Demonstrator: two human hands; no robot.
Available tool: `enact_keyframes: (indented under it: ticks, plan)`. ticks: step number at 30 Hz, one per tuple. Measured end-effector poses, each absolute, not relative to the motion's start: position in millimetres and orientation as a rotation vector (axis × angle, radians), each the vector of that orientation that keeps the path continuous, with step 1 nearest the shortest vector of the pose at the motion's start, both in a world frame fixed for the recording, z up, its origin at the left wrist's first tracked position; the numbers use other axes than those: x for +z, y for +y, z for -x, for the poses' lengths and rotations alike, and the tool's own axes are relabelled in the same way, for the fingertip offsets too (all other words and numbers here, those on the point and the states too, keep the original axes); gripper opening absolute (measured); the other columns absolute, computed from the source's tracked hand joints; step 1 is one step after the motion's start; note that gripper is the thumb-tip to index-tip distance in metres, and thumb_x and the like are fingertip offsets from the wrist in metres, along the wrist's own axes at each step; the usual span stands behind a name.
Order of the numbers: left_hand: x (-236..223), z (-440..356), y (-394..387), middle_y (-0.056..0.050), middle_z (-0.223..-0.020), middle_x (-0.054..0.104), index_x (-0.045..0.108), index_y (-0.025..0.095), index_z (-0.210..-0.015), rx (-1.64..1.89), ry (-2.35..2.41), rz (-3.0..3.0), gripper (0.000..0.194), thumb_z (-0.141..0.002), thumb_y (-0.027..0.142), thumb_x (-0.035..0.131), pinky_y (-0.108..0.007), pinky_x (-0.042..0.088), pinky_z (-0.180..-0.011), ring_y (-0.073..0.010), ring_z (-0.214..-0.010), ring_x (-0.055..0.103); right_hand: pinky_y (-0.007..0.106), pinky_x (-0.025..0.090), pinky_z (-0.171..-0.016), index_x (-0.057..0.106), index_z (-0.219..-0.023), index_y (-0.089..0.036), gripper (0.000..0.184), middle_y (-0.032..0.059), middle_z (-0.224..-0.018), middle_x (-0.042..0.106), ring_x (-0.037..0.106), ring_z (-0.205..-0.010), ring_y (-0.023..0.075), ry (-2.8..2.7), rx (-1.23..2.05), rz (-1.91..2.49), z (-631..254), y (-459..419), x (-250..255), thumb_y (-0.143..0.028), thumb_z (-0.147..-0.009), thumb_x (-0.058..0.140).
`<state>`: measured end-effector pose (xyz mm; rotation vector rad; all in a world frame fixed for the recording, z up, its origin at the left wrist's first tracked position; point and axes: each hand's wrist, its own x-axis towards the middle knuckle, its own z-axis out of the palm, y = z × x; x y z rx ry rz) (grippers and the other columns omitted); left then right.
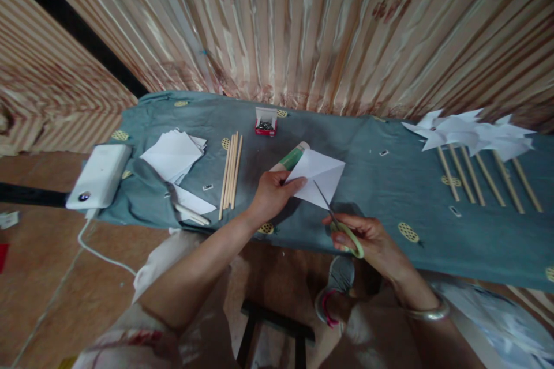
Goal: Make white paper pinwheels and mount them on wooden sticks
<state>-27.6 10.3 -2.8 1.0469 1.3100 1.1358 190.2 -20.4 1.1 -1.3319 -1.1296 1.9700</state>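
Observation:
My left hand [277, 193] pinches the left corner of a square sheet of white paper [324, 170], which shows diagonal crease lines. In my right hand [367, 236] is a pair of scissors [351, 238] with light green handles, my fingers in the loops. Its blades lie at the paper's lower corner, pointing toward the middle. Whether they have cut into the sheet I cannot tell. Partly hidden behind the paper and my left hand lies a green and white object [292, 157], its kind unclear.
Left on the cloth-covered table [381, 184] are a stack of paper squares [173, 153], a knife-like tool [190, 210], wooden sticks [231, 176] and a white corded device [101, 176]. A small red box [265, 122] of metal pieces sits behind. Several paper pinwheels [471, 132] on sticks lie right.

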Motion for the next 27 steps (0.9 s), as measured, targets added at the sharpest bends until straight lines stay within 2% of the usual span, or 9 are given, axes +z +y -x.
enact_keyframes:
  ticks: [10, 16, 21, 27]
  plan:
    - [-3, 31, 13, 0.003, -0.051, 0.048, 0.065, 0.014, -0.058, 1.174, 1.304, -1.062, 0.029, -0.069, 0.041, 0.071, -0.022, 0.024, -0.046, -0.0082, -0.050, 0.037, 0.022, 0.044, -0.053, 0.076, -0.090, -0.019, 0.045, -0.0012, -0.062, 0.062, 0.054, -0.057, 0.0094, -1.257, 2.003, 1.295, -197, -21, 4, -0.048, -0.057, 0.086]
    - [-4, 35, 13, 0.003, -0.052, 0.048, 0.063, 0.013, -0.057, 1.182, 1.272, -1.012, 0.035, -0.066, 0.046, 0.073, -0.022, 0.023, -0.046, -0.0073, -0.049, 0.036, 0.020, 0.040, -0.051, 0.074, -0.092, -0.016, 0.046, -0.0008, -0.066, 0.060, 0.051, -0.058, 0.0091, -1.420, 2.053, 1.315, -218, -19, 11, -0.048, -0.060, 0.084]
    - [-7, 35, 10, 0.004, -0.050, 0.045, 0.061, 0.014, -0.055, 1.156, 1.288, -1.022, 0.036, -0.065, 0.045, 0.074, -0.022, 0.022, -0.045, -0.0068, -0.047, 0.034, 0.021, 0.039, -0.052, 0.074, -0.097, -0.017, 0.050, 0.0004, -0.068, 0.061, 0.051, -0.060, 0.0102, -1.486, 1.966, 1.278, -238, -15, 23, -0.052, -0.063, 0.082]
    - [-10, 32, 10, 0.003, -0.048, 0.046, 0.062, 0.015, -0.054, 1.088, 1.278, -0.999, 0.035, -0.062, 0.046, 0.076, -0.022, 0.025, -0.044, -0.0083, -0.046, 0.038, 0.024, 0.044, -0.055, 0.074, -0.098, -0.017, 0.056, 0.0029, -0.067, 0.066, 0.054, -0.058, 0.0121, -1.432, 1.813, 1.180, -247, -8, 28, -0.059, -0.062, 0.080]
